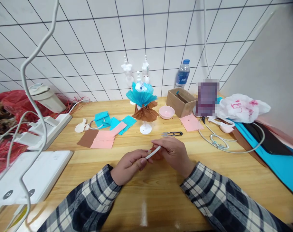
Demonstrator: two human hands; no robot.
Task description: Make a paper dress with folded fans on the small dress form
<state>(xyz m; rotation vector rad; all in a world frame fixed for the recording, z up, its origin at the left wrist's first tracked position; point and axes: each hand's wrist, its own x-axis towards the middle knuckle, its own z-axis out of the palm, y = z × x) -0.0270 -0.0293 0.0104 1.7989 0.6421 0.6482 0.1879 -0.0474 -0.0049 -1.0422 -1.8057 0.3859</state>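
Note:
My left hand (132,163) pinches the lower end of a narrow white strip (153,152) between thumb and fingers. At the strip's upper end, the closed fingers of my right hand (174,153) grip it. Some brown crinkled material (157,156) shows just under the strip between my hands, partly hidden by my fingers. Small thread snips (174,133) lie just beyond my right hand. Farther back stands a small white dress form (139,86) on a round base (145,128), dressed in a blue pleated paper ruffle (143,96) above a brown one (145,113).
Blue paper (101,119), pink paper (103,139) and brown paper (87,138) lie left of centre. A pink bowl (166,112), cardboard box (180,100) and water bottle (183,74) stand back right. A power strip (50,130) and hanging cable (23,71) occupy the left; a bracelet (219,141) lies right.

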